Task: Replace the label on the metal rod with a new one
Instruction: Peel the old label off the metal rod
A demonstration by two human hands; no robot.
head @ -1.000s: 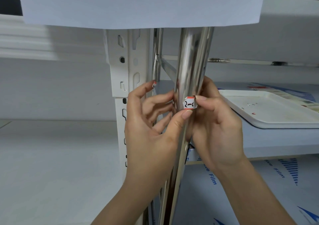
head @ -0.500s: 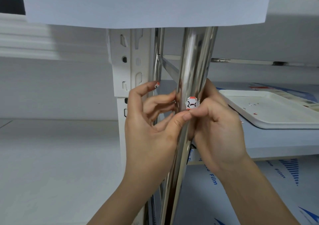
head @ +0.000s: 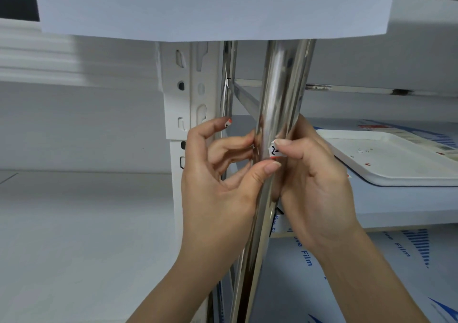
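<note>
A shiny metal rod (head: pixel 282 87) stands upright in the middle of the view. A small white label (head: pixel 274 151) with black marks and red edges sits on its front at hand height. My right hand (head: pixel 314 181) wraps the rod from the right, and its thumb presses over the label's right part. My left hand (head: pixel 218 181) holds the rod from the left, thumb tip on the rod just below the label. A scrap of another label (head: pixel 228 123) clings to my left index fingertip.
A white slotted shelf post (head: pixel 188 99) stands just left of the rod. A white tray (head: pixel 396 159) with tiny paper scraps lies on the shelf at right. A white sheet of paper (head: pixel 213 5) hangs across the top. Film-covered board with blue print lies at the lower right.
My right thumb has slid leftward over the label, covering more of it. My left thumb has drawn slightly away below it. The view has shifted a little.
</note>
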